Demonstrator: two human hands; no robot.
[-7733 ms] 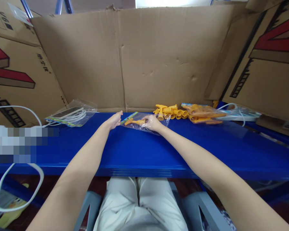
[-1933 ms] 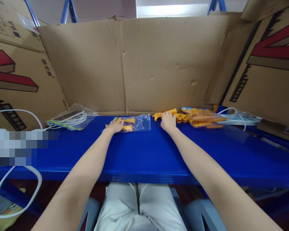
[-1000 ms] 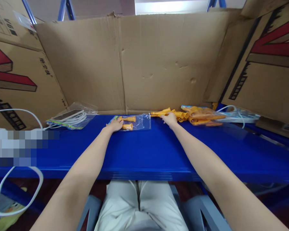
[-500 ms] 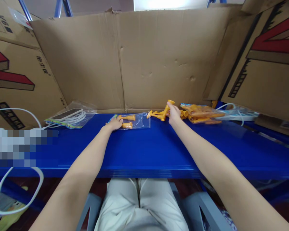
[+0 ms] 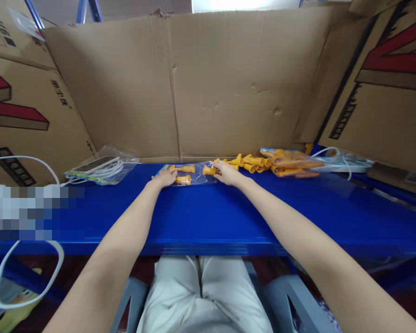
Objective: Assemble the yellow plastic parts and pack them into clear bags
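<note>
My left hand (image 5: 164, 177) grips the closed end of a clear plastic bag (image 5: 198, 178) lying flat on the blue tabletop. Inside the bag are two orange plastic pieces (image 5: 183, 180), each with a flared, cup-like end. My right hand (image 5: 228, 172) is closed around another orange plastic piece (image 5: 208, 171), its flared end pointing left at the bag's right end. I cannot tell whether that end is inside the bag. Just beyond my right hand, several loose orange pieces (image 5: 254, 163) lie in a pile, partly hidden by the hand.
Right of the pile sits a filled bag of orange pieces (image 5: 291, 163), beside a white cabled item (image 5: 346, 164). At left lies a bagged device with a white cable (image 5: 104, 167). A cardboard panel (image 5: 229, 83) backs the blue table (image 5: 208, 217); large boxes flank it.
My right hand has moved left and down from the loose pile to the bag's right end, carrying an orange plastic piece. My left hand stays on the bag.
</note>
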